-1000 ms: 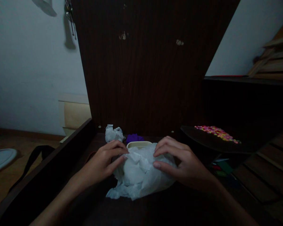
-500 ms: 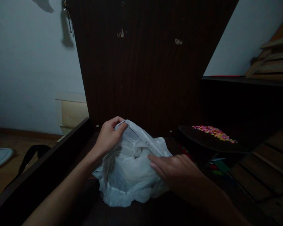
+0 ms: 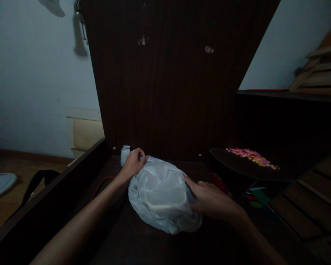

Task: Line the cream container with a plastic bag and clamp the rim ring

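A thin white plastic bag (image 3: pixel 165 184) lies on the dark wooden desktop (image 3: pixel 118 239). Through its film shows something pale and flat with a rounded edge, which I cannot make out. My left hand (image 3: pixel 134 162) pinches the far left part of the bag, and a gathered end sticks up beyond the fingers. On the other side, my right hand (image 3: pixel 206 197) grips the bag's right edge, its thumb and fingers apart around the film and some fingertips hidden. Beside my left wrist lies a dark item with a reddish rim (image 3: pixel 100 184), partly covered by the forearm.
A tall dark panel (image 3: pixel 165 92) rises behind the bag. At the left runs a raised side board (image 3: pixel 57 187). On the right, a rounded shelf (image 3: pixel 228 158) bears small pink and yellow pieces (image 3: pixel 251 156). Keys (image 3: pixel 81 20) hang at the panel's upper left.
The bag's raised opening has come down, and its film now lies flatter over the pale thing inside. My left hand has moved slightly right and down, my right hand slightly right.
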Available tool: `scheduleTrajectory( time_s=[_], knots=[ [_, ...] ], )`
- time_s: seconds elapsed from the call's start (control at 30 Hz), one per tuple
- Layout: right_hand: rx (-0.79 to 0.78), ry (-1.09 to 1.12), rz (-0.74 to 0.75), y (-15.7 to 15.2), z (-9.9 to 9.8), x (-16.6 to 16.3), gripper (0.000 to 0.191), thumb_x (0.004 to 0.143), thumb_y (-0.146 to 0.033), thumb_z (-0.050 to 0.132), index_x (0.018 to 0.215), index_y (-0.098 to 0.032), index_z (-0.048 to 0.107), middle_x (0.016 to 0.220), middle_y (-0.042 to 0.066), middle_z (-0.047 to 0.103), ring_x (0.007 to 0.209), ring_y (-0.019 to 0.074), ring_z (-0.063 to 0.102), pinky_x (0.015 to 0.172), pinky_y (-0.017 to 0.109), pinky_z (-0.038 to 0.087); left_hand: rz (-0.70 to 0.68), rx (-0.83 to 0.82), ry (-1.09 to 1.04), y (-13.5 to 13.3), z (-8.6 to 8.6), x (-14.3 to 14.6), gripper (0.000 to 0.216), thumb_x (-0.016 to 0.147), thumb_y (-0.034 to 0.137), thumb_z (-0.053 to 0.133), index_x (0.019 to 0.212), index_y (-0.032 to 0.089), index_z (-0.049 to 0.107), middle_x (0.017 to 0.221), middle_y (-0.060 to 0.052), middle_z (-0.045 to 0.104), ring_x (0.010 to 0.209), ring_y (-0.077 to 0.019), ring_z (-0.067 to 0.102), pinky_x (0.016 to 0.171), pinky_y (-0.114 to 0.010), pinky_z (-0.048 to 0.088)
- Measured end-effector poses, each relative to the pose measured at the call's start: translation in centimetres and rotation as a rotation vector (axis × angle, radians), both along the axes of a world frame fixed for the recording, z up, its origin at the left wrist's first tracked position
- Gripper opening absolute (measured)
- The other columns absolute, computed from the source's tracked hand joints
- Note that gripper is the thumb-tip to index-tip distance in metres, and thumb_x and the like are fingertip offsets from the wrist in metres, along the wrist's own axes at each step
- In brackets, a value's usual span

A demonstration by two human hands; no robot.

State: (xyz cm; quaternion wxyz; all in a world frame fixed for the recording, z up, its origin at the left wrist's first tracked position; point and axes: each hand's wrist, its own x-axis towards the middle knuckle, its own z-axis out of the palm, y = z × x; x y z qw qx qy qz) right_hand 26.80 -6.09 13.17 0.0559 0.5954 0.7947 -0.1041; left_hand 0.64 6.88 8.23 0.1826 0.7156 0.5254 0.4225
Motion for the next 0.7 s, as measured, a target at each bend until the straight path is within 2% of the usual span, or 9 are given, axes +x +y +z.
scheduleTrajectory(
  time_s=[0.07, 0.2, 0.3, 0.4, 0.47, 0.57, 0.63, 0.7],
  knots=[
    [-0.048, 0.026, 0.009, 0.1, -0.9, -0.3, 0.074, 0.075, -0.029, 0.063, 0.146, -0.019, 0.048, 0.113, 0.018, 0.072, 0.102, 0.0360, 0.070, 0.079, 0.039, 0.049, -0.071, -0.030, 0.006, -0.2, -1.2, 0.3, 0.008, 0.074, 0.018, 0.059, 0.074, 0.022, 0.052, 0.063, 0.004, 0.055, 0.060, -0.0164, 0.053, 0.060, -0.026, 0.039],
    [-0.151, 0.037, 0.014, 0.1, -2.5, -0.7, 0.037, 0.082, -0.030, 0.059, 0.114, -0.016, 0.071, 0.112, 0.019, 0.073, 0.104, 0.0341, 0.070, 0.084, 0.040, 0.049, -0.306, -0.082, 0.024, -1.1, -2.2, 0.6, 0.011, 0.071, 0.017, 0.063, 0.067, 0.022, 0.054, 0.064, 0.002, 0.064, 0.063, -0.0187, 0.061, 0.062, -0.028, 0.047],
    [-0.120, 0.133, 0.006, -0.2, -2.5, 0.3, 0.032, 0.085, -0.031, 0.059, 0.111, -0.017, 0.072, 0.112, 0.016, 0.073, 0.105, 0.0320, 0.068, 0.087, 0.040, 0.050, -0.357, -0.075, 0.015, -1.8, -1.7, 0.1, 0.004, 0.074, 0.022, 0.065, 0.074, 0.022, 0.060, 0.078, -0.003, 0.071, 0.074, -0.0225, 0.066, 0.070, -0.031, 0.050],
    [0.041, 0.338, 0.060, -1.0, -1.9, 1.7, 0.035, 0.090, -0.032, 0.058, 0.122, -0.022, 0.066, 0.116, 0.010, 0.072, 0.107, 0.0264, 0.066, 0.090, 0.036, 0.049, -0.226, -0.021, -0.025, -3.2, -0.5, -1.1, 0.014, 0.087, 0.032, 0.056, 0.089, 0.020, 0.063, 0.091, -0.007, 0.071, 0.084, -0.0245, 0.065, 0.076, -0.034, 0.050],
    [0.100, 0.417, 0.109, -1.7, -1.8, 2.2, 0.034, 0.089, -0.036, 0.065, 0.120, -0.024, 0.066, 0.113, 0.007, 0.073, 0.102, 0.0239, 0.067, 0.086, 0.033, 0.050, -0.121, 0.016, -0.055, -4.9, 0.4, -2.0, 0.027, 0.097, 0.042, 0.048, 0.090, 0.020, 0.062, 0.088, -0.005, 0.069, 0.081, -0.0224, 0.064, 0.073, -0.032, 0.048],
    [0.141, 0.418, 0.114, -2.7, -2.6, 2.0, 0.027, 0.081, -0.043, 0.077, 0.101, -0.025, 0.072, 0.099, 0.004, 0.075, 0.088, 0.0228, 0.069, 0.076, 0.031, 0.050, -0.229, 0.057, 0.000, -8.5, 1.1, -3.0, 0.038, 0.100, 0.050, 0.047, 0.079, 0.020, 0.059, 0.074, -0.001, 0.062, 0.070, -0.0183, 0.059, 0.064, -0.027, 0.044],
    [0.175, 0.399, 0.107, -3.2, -3.6, 1.3, 0.018, 0.087, -0.040, 0.072, 0.091, -0.023, 0.072, 0.091, 0.003, 0.075, 0.080, 0.0210, 0.069, 0.069, 0.030, 0.048, -0.380, 0.110, 0.081, -10.7, 0.8, -3.2, 0.042, 0.097, 0.054, 0.053, 0.074, 0.020, 0.057, 0.071, 0.000, 0.061, 0.065, -0.0162, 0.058, 0.061, -0.026, 0.043],
    [0.222, 0.398, 0.156, -3.7, -4.6, 0.6, 0.018, 0.096, -0.031, 0.060, 0.087, -0.021, 0.071, 0.085, 0.003, 0.075, 0.073, 0.0183, 0.069, 0.064, 0.028, 0.046, -0.477, 0.202, 0.144, -12.4, 0.0, -3.0, 0.046, 0.089, 0.063, 0.062, 0.074, 0.019, 0.056, 0.071, 0.000, 0.062, 0.065, -0.0162, 0.058, 0.060, -0.025, 0.042]
  ],
)
